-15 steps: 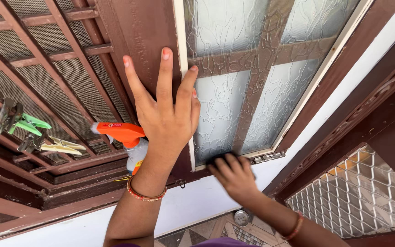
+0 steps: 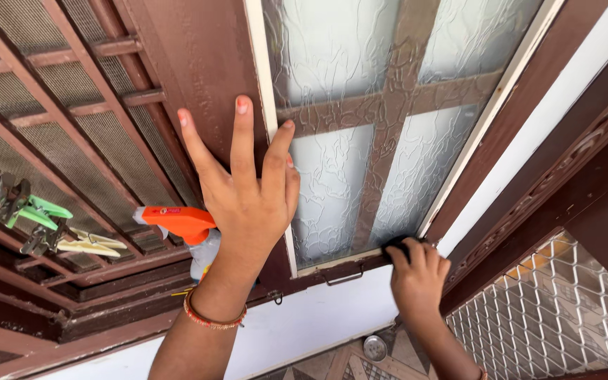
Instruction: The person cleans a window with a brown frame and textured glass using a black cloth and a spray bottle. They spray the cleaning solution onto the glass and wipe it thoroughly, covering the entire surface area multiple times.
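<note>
Overhead, I am looking up at a brown window with both hands raised to it.
Left hand: my left hand (image 2: 248,200) is pressing flat against the brown window frame (image 2: 198,63), fingers spread wide, the little finger reaching onto the pale strip beside the glass; a beaded bangle (image 2: 205,318) is sitting on the wrist.
Right hand: my right hand (image 2: 416,271) is curling its fingers over a dark cloth (image 2: 397,245), holding it against the lower right corner of the frosted glass pane (image 2: 332,183).
Cloth: it is showing only as a small black edge above my fingertips, touching the glass where the pane meets the bottom rail.
Spray bottle: an orange-headed spray bottle (image 2: 181,222) is resting on the grille ledge just behind my left wrist, its clear body partly hidden.
Clothes pegs: green and cream pegs (image 2: 43,225) are clipping onto the mesh grille (image 2: 43,134) at far left.
Below: a patterned floor with a small metal bowl (image 2: 374,347) is showing between my forearms.
</note>
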